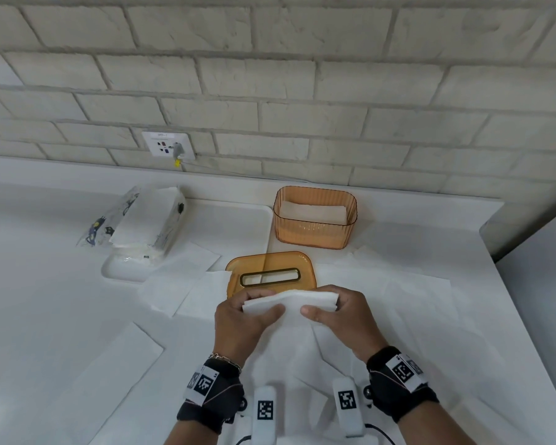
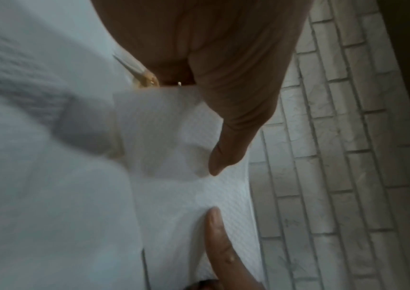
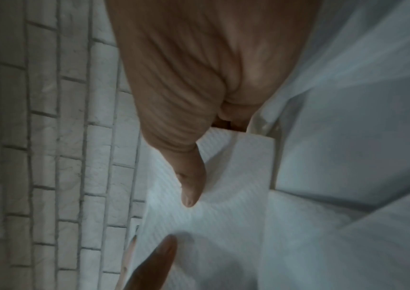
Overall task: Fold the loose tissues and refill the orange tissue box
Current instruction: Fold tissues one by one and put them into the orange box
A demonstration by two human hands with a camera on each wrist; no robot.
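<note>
Head view shows the task partly done: the orange box [image 1: 315,218] stands open at the back of the counter [image 1: 45,316] with some folded tissues inside, its lid [image 1: 270,274] lying off, just before the hands. Left hand [image 1: 241,319] and right hand [image 1: 341,316] each pinch one tissue [image 1: 289,303] mid-fold, above the counter. Several loose sheets [image 1: 414,303] remain flat; folding, loading and lidding are outstanding.

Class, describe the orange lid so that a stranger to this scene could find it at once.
Start at the white counter below the brick wall. The open orange tissue box stands near the wall; the orange lid lies flat before it. Only the lid has a gold-rimmed slot.
</note>
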